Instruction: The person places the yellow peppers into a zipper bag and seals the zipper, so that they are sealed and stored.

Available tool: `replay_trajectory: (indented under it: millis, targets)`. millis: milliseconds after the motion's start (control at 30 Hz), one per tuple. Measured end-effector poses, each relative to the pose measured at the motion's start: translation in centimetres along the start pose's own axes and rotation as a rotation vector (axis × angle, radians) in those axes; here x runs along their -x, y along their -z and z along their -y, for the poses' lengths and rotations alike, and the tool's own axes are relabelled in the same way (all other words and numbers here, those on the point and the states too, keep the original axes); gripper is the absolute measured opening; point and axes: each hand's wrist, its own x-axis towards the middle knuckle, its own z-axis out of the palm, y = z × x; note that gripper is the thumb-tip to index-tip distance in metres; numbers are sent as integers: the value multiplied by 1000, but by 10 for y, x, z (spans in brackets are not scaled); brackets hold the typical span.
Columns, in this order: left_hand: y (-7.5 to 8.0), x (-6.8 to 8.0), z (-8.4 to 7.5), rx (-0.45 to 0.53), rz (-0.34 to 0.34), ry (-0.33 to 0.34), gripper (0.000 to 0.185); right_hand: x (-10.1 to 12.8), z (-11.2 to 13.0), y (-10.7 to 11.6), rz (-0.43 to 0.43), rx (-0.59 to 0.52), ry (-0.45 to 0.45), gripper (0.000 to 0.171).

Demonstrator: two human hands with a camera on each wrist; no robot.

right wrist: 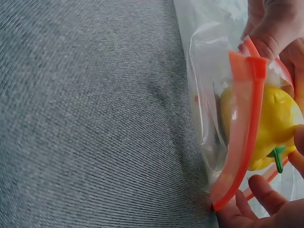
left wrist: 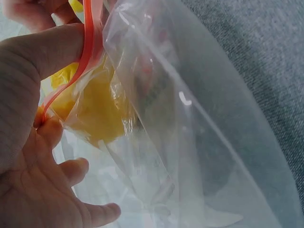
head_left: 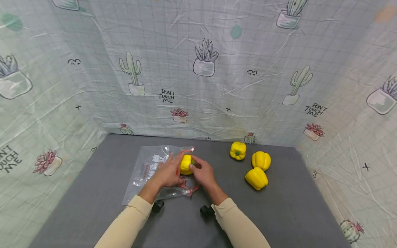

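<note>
A clear zip bag [head_left: 145, 172] with a red zip strip lies on the grey table, its mouth toward the right. My left hand [head_left: 169, 174] grips the bag's mouth, with the thumb against the red strip [left wrist: 87, 45]. Inside the mouth sits a yellow bell pepper [right wrist: 273, 126], its green stem facing outward; in the left wrist view, clear film covers part of it. My right hand [head_left: 203, 173] holds this pepper at the stem side, thumb on it and other fingers near the lower zip edge.
Three more yellow bell peppers stand to the right: one at the back [head_left: 237, 151], one beside it [head_left: 261, 161] and one nearer [head_left: 256, 178]. A cactus-print curtain [head_left: 198, 100] walls the table [head_left: 294, 206] at the back and sides. Black wrist pieces [head_left: 207, 210] show below the hands.
</note>
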Motion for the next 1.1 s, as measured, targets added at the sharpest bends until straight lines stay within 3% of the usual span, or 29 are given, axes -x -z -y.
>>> replay_trajectory:
  millis: [167, 467, 800, 1100]
  targets:
    - [2, 0, 1, 8, 0, -13, 118, 0, 1, 1, 13, -16, -27, 45]
    - [9, 1, 4, 68, 19, -11, 116, -1, 5, -1, 49, 85, -2, 47]
    - [11, -1, 3, 71, 46, -14, 113, -4, 1, 2, 53, 5, -29, 46]
    - [14, -2, 1, 66, 43, -12, 116, -6, 2, 1, 71, 140, 17, 49]
